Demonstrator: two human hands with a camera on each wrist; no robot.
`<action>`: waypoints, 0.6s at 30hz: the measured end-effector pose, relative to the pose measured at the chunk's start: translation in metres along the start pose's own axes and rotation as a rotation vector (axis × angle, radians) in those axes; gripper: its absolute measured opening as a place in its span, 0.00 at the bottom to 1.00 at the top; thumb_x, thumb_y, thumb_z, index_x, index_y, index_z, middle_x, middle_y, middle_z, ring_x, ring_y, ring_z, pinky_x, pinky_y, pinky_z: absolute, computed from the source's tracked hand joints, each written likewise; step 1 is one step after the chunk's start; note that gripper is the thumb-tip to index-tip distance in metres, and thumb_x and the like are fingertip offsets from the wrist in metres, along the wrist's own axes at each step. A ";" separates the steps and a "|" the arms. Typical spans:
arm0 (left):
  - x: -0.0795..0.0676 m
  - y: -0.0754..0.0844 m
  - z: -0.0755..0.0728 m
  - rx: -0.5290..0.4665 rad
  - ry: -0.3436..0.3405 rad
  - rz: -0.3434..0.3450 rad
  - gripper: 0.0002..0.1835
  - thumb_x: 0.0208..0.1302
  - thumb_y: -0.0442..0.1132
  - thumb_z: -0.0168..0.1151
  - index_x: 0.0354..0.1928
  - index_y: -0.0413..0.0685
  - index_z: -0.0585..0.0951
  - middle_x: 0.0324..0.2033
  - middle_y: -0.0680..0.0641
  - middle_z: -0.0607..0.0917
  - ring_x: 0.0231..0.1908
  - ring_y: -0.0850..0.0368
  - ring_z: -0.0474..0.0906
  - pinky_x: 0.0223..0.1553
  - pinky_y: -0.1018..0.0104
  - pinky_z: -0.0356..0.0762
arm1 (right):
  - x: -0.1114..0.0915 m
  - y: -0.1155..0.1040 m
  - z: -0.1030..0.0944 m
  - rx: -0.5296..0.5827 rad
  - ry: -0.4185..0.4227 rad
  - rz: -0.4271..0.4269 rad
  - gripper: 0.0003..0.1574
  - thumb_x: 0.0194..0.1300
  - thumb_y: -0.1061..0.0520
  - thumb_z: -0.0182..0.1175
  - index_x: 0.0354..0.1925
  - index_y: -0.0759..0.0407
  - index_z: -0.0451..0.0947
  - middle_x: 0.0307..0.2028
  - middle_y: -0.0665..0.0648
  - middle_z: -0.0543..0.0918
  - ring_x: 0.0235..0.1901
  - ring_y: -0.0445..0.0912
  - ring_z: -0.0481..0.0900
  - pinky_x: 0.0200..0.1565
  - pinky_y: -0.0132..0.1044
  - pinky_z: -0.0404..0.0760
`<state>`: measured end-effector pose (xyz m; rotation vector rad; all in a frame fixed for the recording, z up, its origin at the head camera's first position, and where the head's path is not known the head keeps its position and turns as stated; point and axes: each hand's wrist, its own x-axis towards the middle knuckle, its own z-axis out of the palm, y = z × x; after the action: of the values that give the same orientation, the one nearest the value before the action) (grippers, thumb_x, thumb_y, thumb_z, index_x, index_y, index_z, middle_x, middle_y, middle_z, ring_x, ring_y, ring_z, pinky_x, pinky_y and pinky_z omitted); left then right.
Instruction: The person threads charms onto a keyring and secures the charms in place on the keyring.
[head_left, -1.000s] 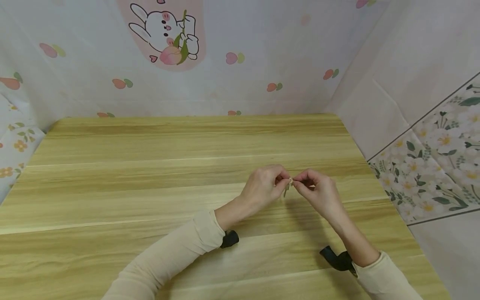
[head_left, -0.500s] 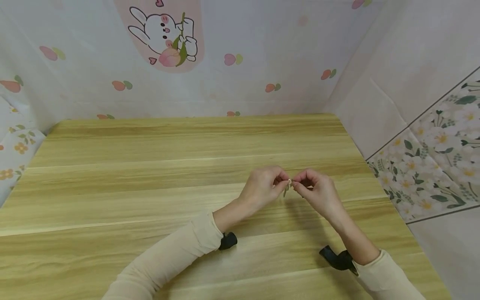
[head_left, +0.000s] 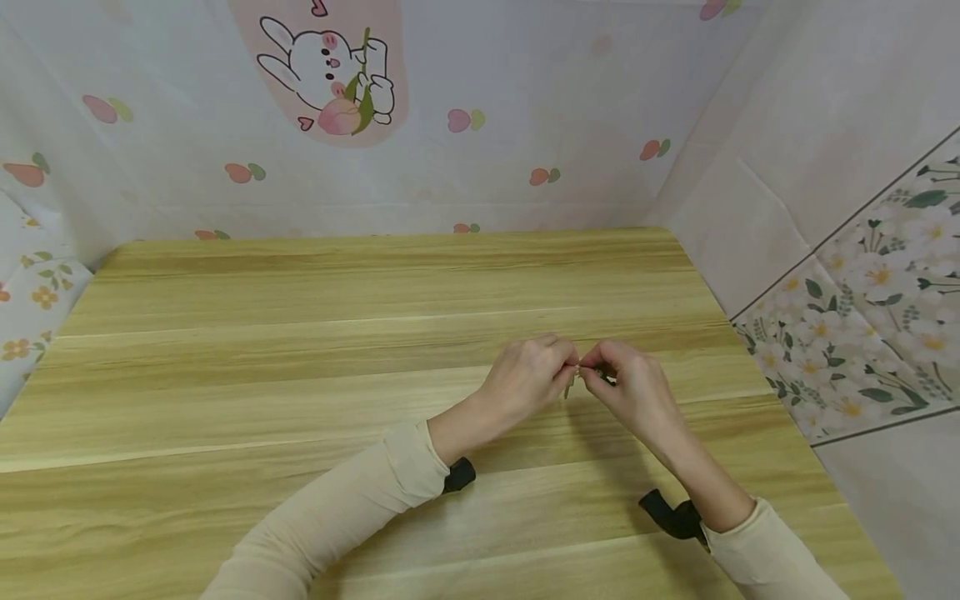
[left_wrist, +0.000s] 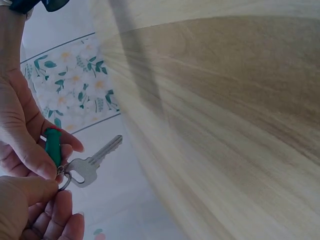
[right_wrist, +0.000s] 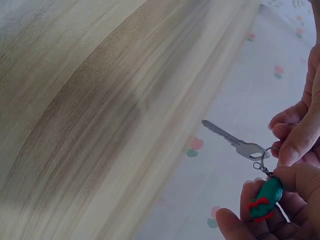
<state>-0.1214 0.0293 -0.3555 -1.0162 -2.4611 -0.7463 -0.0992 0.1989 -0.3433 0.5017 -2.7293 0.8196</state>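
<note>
Both hands meet above the wooden table point(head_left: 300, 350), right of its middle. A silver key point(left_wrist: 95, 161) hangs on a small metal key ring point(left_wrist: 64, 181) together with a green charm with a red bow point(right_wrist: 265, 198). My left hand point(head_left: 557, 371) pinches the key ring point(right_wrist: 265, 156) between thumb and forefinger. My right hand point(head_left: 597, 373) grips the green charm point(left_wrist: 52, 146) with curled fingers. In the head view only the key's blade point(head_left: 571, 387) shows, hanging down between the two hands. Both forearms wear cream sleeves and black wrist straps.
A wall covering with a cartoon rabbit point(head_left: 330, 71) and small fruit prints runs along the table's far edge. To the right stands a panel with white flowers point(head_left: 862, 333), close to the table's right edge. Bare tabletop spreads to the left and in front.
The two hands have drawn slightly closer together and a little lower toward me. The key stays hanging between them.
</note>
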 end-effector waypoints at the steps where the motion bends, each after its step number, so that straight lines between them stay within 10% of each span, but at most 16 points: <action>1: 0.000 0.000 0.001 -0.005 0.009 -0.001 0.02 0.61 0.34 0.66 0.30 0.47 0.84 0.26 0.52 0.86 0.22 0.66 0.77 0.21 0.79 0.68 | 0.000 0.000 0.000 0.010 -0.007 0.011 0.08 0.57 0.71 0.65 0.28 0.59 0.81 0.28 0.54 0.85 0.29 0.44 0.81 0.31 0.29 0.79; 18: -0.002 -0.006 0.008 -0.093 0.136 0.018 0.03 0.57 0.29 0.65 0.28 0.44 0.83 0.23 0.51 0.85 0.20 0.66 0.75 0.21 0.83 0.64 | 0.002 0.006 -0.005 0.184 -0.138 0.171 0.03 0.65 0.64 0.62 0.33 0.64 0.80 0.30 0.60 0.85 0.26 0.33 0.76 0.26 0.27 0.75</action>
<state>-0.1256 0.0290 -0.3647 -0.9855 -2.3179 -0.9011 -0.1029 0.2062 -0.3414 0.3764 -2.8685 1.1266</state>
